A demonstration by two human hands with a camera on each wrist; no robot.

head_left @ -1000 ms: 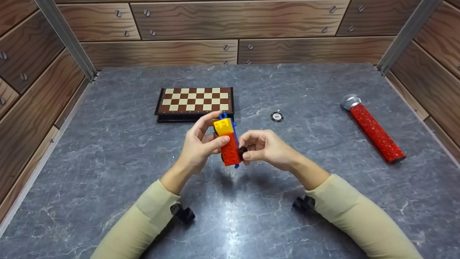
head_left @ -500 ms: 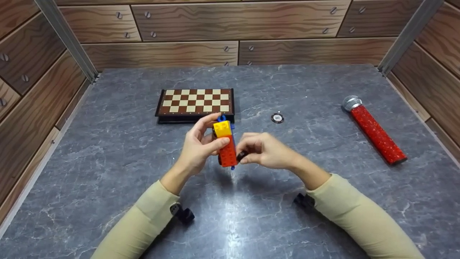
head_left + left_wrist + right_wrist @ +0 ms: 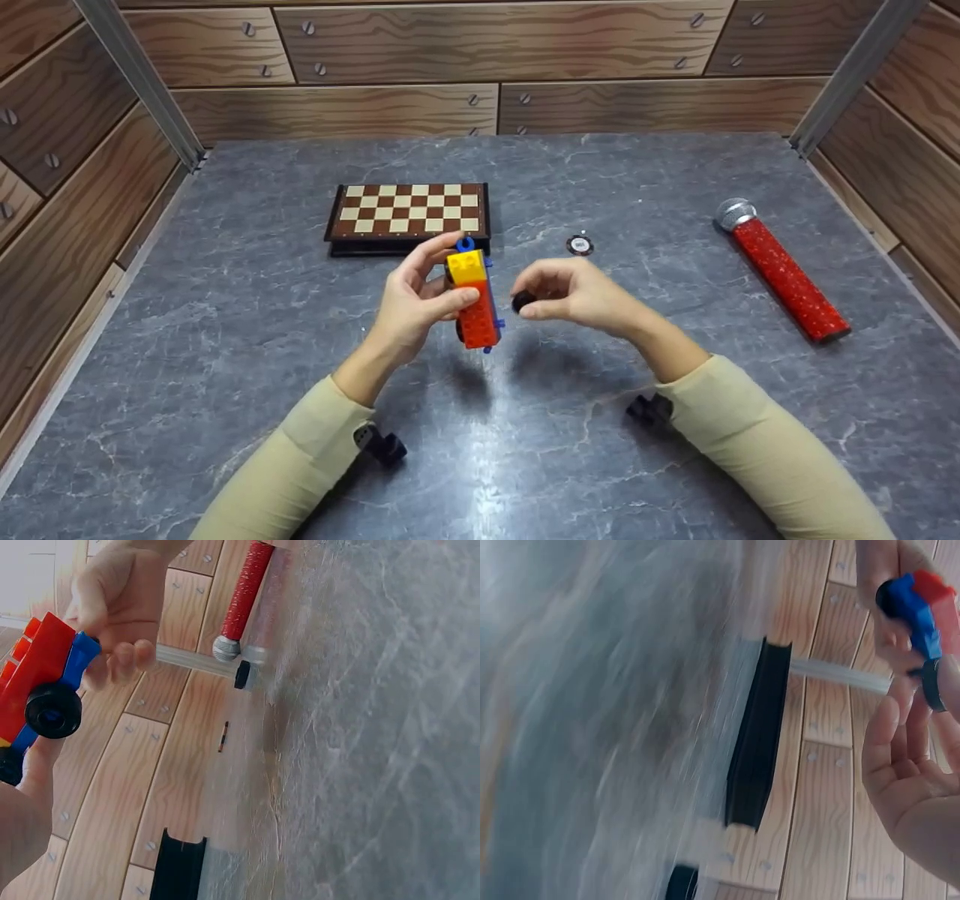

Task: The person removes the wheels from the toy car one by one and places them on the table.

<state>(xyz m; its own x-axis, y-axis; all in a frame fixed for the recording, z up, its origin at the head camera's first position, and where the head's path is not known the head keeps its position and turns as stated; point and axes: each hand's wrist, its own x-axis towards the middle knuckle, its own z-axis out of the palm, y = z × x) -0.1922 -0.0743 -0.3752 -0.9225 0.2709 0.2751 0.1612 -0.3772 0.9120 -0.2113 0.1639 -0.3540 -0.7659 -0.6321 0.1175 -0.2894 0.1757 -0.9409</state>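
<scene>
My left hand (image 3: 439,289) grips a toy car (image 3: 474,300) upright above the table: a yellow and a red brick on a blue chassis. In the left wrist view one black wheel (image 3: 52,711) sits on its blue chassis (image 3: 75,660). A short gap to the car's right, my right hand (image 3: 541,298) pinches a loose small black wheel (image 3: 523,301) between thumb and fingers. The right wrist view shows that wheel (image 3: 932,684) at the fingertips, just below the chassis (image 3: 911,604).
A folded chessboard (image 3: 409,214) lies beyond the hands on the grey marble table (image 3: 225,315). A small round chip (image 3: 579,244) lies to its right. A red glitter microphone (image 3: 784,270) lies at the far right. Wooden panel walls surround the table.
The right hand has drawn away to the right with the black wheel, which was against the car's side before. The left hand and the car have barely moved.
</scene>
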